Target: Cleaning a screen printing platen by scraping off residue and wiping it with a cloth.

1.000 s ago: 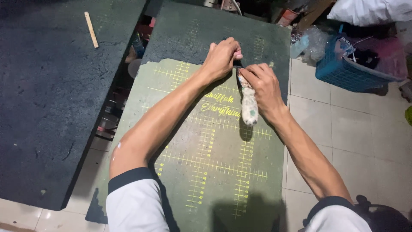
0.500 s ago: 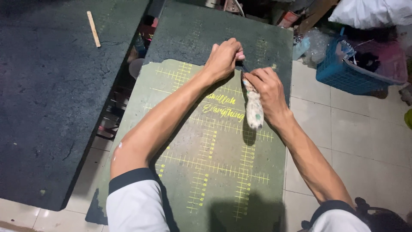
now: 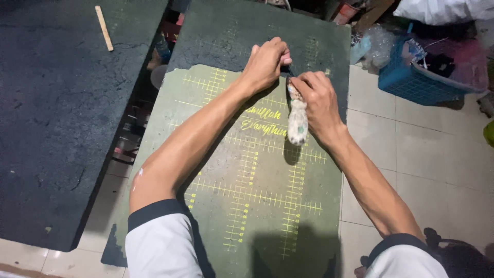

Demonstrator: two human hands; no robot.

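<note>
Two bare hands meet at about twelve o'clock over a worn green cutting mat with yellow ruled grid lines [image 3: 257, 206], which lies on a dark board. The right hand [image 3: 319, 100] is closed around the upper part of a paint-spattered, whitish tool handle [image 3: 297, 121]; the handle's rounded butt hangs out of the fist toward six o'clock, over the mat's yellow lettering, while its working end points toward twelve o'clock and is hidden between the two hands. The left hand [image 3: 266, 63] is curled shut just beside the right, at roughly ten o'clock from it, fingertips pinched on something small and dark at the tool's tip; what it pinches cannot be told. Both forearms run from six o'clock up across the mat. At nine o'clock stands a second dark, rough-surfaced table [image 3: 56, 123], with a short pale wooden stick [image 3: 104, 28] near its far edge. At two o'clock, on the tiled floor [image 3: 411, 149], sits a blue plastic basket [image 3: 417, 82].
</note>
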